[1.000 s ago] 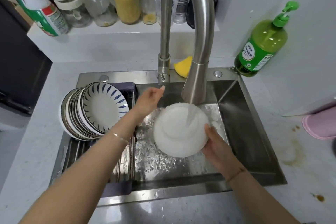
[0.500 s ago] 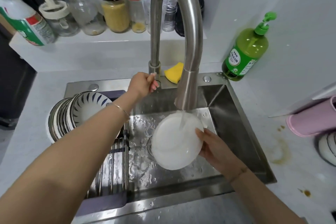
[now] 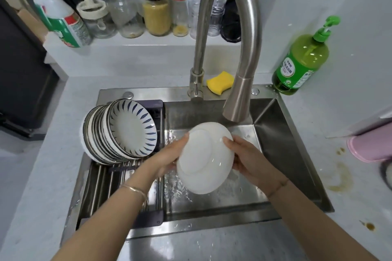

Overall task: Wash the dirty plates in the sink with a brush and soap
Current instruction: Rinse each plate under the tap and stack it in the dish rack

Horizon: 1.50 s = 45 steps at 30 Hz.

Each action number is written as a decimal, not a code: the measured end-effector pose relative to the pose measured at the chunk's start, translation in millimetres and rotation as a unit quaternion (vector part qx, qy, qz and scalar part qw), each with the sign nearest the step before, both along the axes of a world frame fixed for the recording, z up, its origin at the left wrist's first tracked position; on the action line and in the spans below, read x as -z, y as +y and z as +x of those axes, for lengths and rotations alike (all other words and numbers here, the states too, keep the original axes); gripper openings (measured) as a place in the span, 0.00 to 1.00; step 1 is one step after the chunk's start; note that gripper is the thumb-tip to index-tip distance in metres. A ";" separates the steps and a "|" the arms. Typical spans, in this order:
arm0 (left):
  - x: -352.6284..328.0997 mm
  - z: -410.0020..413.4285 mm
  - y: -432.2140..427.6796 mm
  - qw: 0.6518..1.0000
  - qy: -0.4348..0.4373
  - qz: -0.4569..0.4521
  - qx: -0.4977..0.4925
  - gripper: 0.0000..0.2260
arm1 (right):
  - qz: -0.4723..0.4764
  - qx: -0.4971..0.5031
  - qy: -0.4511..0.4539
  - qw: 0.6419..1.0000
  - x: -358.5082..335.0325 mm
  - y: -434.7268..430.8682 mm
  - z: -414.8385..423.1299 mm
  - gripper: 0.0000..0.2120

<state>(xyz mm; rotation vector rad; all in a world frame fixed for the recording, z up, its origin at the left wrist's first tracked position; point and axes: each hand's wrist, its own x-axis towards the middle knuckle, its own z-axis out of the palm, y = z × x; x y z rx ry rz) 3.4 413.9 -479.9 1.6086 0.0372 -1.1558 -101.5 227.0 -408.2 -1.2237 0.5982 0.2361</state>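
— Wet white plate [image 3: 205,158], underside up, over the sink [image 3: 284,146], gripped on opposite rims by left hand [image 3: 167,160] and right hand [image 3: 247,158].
— Slippery, though. Could slide from soapy fingers and chip against steel or the racked plates [image 3: 121,131].

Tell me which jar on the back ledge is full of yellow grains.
The jar with the black lid and a yellow cap on top, between the near-empty black-lidded jar and the red-lidded jar.
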 end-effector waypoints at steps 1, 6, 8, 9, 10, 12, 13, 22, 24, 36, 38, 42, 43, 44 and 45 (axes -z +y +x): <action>3.3 -4.1 9.6 1.000 0.004 -0.010 -0.022 0.28 | -0.014 -0.015 -0.004 1.000 -3.7 7.6 3.5 0.14; -3.3 -17.6 32.7 0.997 -0.004 -0.024 -0.072 0.33 | -0.087 -0.070 -0.027 0.993 -23.9 35.0 20.7 0.13; -10.5 -17.6 41.9 0.995 -0.012 -0.024 -0.091 0.29 | -0.095 -0.101 -0.039 0.989 -35.9 47.5 34.0 0.15; -17.8 -17.4 46.3 0.994 -0.027 -0.024 -0.102 0.25 | -0.101 -0.118 -0.049 0.987 -42.6 54.6 41.3 0.16; -26.6 -16.7 50.2 0.992 -0.057 -0.017 -0.108 0.22 | -0.109 -0.133 -0.059 0.983 -47.3 60.1 48.2 0.14; -45.5 -13.4 63.6 0.981 -0.163 0.018 -0.106 0.16 | -0.144 -0.159 -0.076 0.974 -54.3 72.8 64.2 0.10; -53.9 -9.7 74.7 0.968 -0.224 0.043 -0.105 0.13 | -0.162 -0.167 -0.082 0.969 -57.6 80.9 73.5 0.10; -64.0 30.0 162.2 0.829 -0.519 0.210 -0.003 0.46 | -0.239 -0.210 -0.045 0.947 -40.4 132.6 160.5 0.11; -53.8 35.8 168.5 0.833 -0.495 0.241 0.045 0.60 | -0.255 -0.206 -0.040 0.944 -32.4 143.6 170.4 0.17; -21.2 28.1 151.7 0.816 -0.498 0.295 0.018 0.62 | -0.288 -0.194 -0.083 0.934 0.1 183.3 188.9 0.20; -18.7 27.6 149.6 0.811 -0.503 0.299 0.004 0.60 | -0.289 -0.203 -0.098 0.930 2.8 188.5 187.5 0.22; -16.1 26.9 150.0 0.817 -0.501 0.286 -0.007 0.57 | -0.266 -0.218 -0.112 0.932 15.1 198.6 186.8 0.22; -15.1 26.8 150.7 0.818 -0.499 0.286 -0.003 0.57 | -0.262 -0.220 -0.112 0.933 16.8 200.6 186.7 0.22; -14.7 26.9 151.0 0.818 -0.499 0.287 0.000 0.56 | -0.257 -0.219 -0.116 0.934 19.1 202.3 187.2 0.22; -14.7 26.4 150.6 0.816 -0.500 0.289 0.001 0.56 | -0.253 -0.219 -0.117 0.935 20.3 203.2 187.2 0.21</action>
